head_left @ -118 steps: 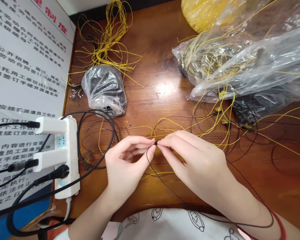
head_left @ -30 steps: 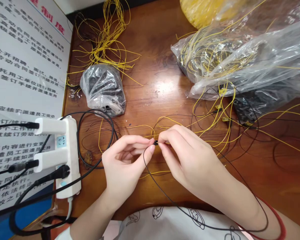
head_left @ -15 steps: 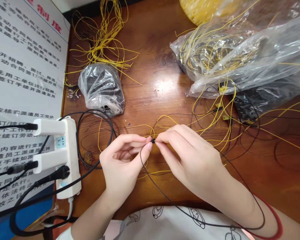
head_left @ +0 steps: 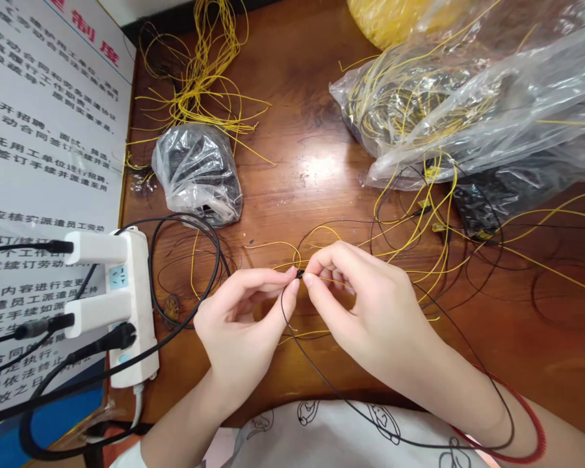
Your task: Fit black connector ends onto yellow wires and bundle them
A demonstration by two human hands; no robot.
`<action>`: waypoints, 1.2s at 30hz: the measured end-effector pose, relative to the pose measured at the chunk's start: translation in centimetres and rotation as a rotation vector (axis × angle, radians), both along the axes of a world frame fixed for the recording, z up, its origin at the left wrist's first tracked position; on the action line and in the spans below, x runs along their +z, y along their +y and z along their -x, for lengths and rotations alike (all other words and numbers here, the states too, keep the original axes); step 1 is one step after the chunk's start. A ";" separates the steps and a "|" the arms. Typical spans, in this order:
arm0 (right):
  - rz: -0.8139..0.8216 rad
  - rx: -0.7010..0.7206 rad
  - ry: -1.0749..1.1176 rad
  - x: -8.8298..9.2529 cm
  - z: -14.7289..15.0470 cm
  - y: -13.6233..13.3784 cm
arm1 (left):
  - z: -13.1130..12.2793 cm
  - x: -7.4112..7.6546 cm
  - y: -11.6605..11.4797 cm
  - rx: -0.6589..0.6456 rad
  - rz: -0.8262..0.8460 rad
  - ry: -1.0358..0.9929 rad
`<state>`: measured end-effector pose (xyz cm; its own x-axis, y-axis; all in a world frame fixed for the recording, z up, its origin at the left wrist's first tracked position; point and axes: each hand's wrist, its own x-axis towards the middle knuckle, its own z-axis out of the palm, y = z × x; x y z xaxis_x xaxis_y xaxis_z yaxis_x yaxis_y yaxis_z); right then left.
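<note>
My left hand (head_left: 241, 318) and my right hand (head_left: 370, 309) meet fingertip to fingertip over the brown wooden table (head_left: 302, 162). Both are closed in a pinch. Between them sits a tiny black connector (head_left: 299, 275) at the end of a thin black wire (head_left: 322, 377), which loops down toward my lap and round my right wrist. My left thumb and forefinger pinch the connector. My right fingertips pinch a thin yellow wire (head_left: 322, 279) that runs into it.
A white power strip (head_left: 127, 305) with plugs and black cables sits at the left edge beside a printed poster (head_left: 43, 149). A small plastic bag (head_left: 197, 172), loose yellow wires (head_left: 199, 84) and large clear bags (head_left: 468, 104) of wires lie further back.
Almost nothing has moved. Both hands have kept their pinch on the connector, and my right fingers have curled slightly.
</note>
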<state>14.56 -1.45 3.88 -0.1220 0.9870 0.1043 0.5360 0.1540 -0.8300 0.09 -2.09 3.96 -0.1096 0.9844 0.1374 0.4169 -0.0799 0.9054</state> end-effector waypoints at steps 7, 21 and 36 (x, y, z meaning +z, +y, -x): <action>-0.218 -0.025 -0.182 -0.4 0.6 -0.5 | -0.1 -0.1 -0.1 0.011 -0.004 0.002; -0.031 0.065 -0.072 0.4 -1.0 0.3 | 0.1 0.0 0.2 -0.053 0.104 -0.128; -0.202 0.162 -0.070 0.7 -1.5 0.4 | 0.7 -0.3 0.7 -0.008 0.217 -0.374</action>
